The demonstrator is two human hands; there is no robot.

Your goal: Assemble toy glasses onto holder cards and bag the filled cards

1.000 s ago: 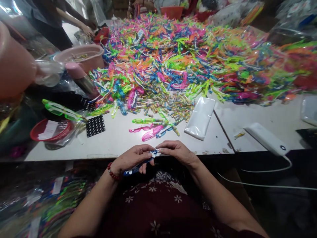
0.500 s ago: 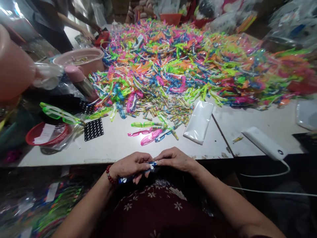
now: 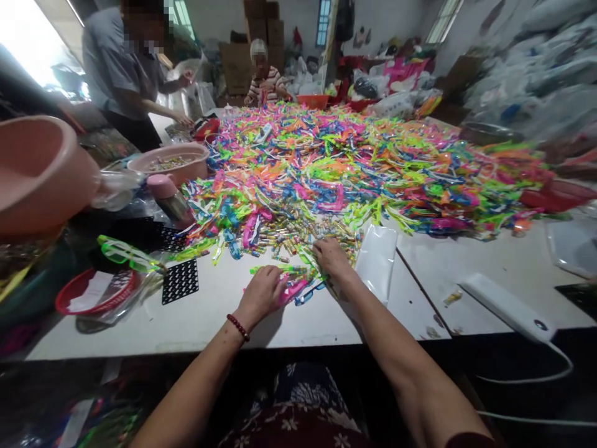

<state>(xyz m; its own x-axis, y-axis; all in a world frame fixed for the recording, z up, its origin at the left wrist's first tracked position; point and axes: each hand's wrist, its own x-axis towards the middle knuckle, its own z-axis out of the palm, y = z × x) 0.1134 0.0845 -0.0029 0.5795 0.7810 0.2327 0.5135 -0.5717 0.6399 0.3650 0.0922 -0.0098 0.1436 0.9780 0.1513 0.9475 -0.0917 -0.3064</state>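
Observation:
My left hand (image 3: 262,294), with a dark red bead bracelet on the wrist, is on the table with its fingers curled at a pair of pink plastic glasses (image 3: 295,289). My right hand (image 3: 332,256) reaches farther in, fingers bent down at the edge of a heap of small patterned tubes (image 3: 298,230); its fingertips are hidden. Between the hands lie a pair of green glasses (image 3: 298,269) and a pair of blue glasses (image 3: 308,294). A white plastic packet (image 3: 379,258) lies right of my right hand.
A large pile of colourful plastic glasses (image 3: 326,149) covers the back. To the left are a red basket (image 3: 69,306), a black perforated card (image 3: 180,282), a pink-lidded flask (image 3: 170,202) and pink basins (image 3: 170,163). A white power bank (image 3: 506,306) lies right. Two people are beyond.
Both hands have moved from the lap up and forward onto the table and apart. The blue piece they held no longer shows in them. The view has tilted up.

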